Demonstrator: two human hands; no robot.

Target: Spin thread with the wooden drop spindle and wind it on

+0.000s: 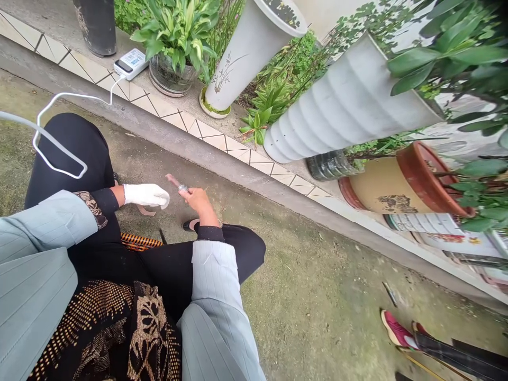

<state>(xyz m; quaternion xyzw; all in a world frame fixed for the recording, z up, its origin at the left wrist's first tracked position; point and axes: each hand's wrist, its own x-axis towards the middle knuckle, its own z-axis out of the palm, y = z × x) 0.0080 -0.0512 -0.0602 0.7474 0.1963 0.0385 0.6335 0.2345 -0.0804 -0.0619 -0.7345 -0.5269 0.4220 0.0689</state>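
My left hand [146, 196] wears a white glove and is held over the ground between my knees. Its fingers are curled and pressed together; whatever they hold, if anything, is hidden. Just to its right, my bare right hand [198, 200] grips a small hand tool [173, 180] with a reddish-brown, blade-like end and a silvery collar. That end points up and left, past the gloved fingertips without visibly touching them. The exact kind of tool is too small to tell. A pinkish-tan strip [146, 211] shows below the glove.
A tiled ledge [190, 126] runs diagonally ahead, bearing a tall white planter [242, 58], a ribbed grey planter [333, 106] and a tan pot [373, 182]. A white power bank [130, 63] lies there, its white cable [59, 95] crossing my knee. Another person's red shoe [397, 328] is at lower right.
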